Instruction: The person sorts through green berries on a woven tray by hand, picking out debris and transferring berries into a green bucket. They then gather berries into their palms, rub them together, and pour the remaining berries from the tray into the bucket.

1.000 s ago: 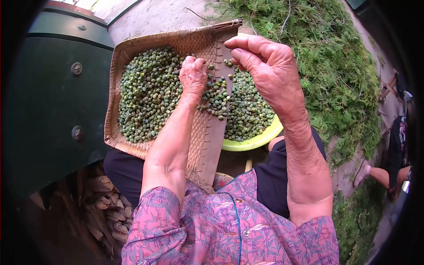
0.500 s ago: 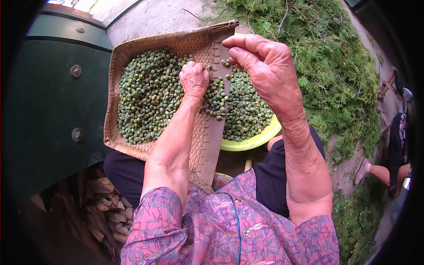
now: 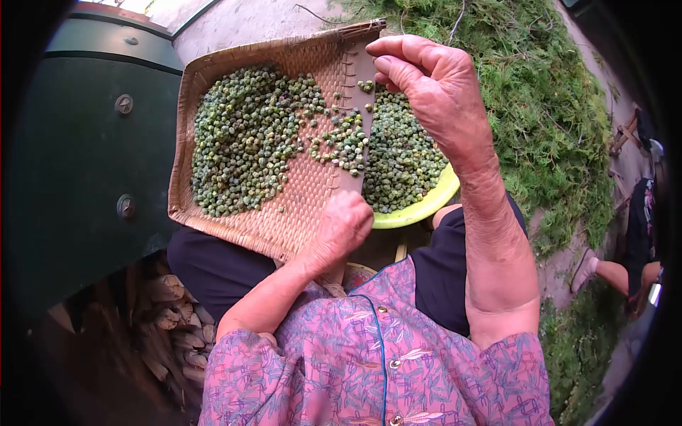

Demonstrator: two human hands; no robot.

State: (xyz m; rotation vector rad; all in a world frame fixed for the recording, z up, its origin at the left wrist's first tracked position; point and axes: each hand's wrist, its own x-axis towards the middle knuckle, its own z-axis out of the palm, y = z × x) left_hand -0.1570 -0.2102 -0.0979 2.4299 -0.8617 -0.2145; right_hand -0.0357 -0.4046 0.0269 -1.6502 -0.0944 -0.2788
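Note:
A woven winnowing basket [image 3: 245,231] tilts across my lap, with a heap of small round green berries [image 3: 241,145] in it. Some berries lie scattered toward its flat front strip [image 3: 361,67]. My left hand [image 3: 344,224], fingers curled in, is at the near end of that strip; what it may hold is hidden. Above the strip's far end my right hand [image 3: 440,89] is closed, thumb and forefinger pinched; I cannot make out anything between them. Under the strip's right side is a yellow-green basin [image 3: 426,209], full of similar berries.
Cut green conifer branches [image 3: 540,106] cover the ground at right. A dark green metal-studded panel [image 3: 78,163] stands close at left, with split firewood [image 3: 170,319] below. Another person's leg [image 3: 611,277] shows at far right.
My left hand has left the berries and moved toward me, to the near end of the strip. Berries there are now more spread out. My right hand keeps its pinch, almost unmoved.

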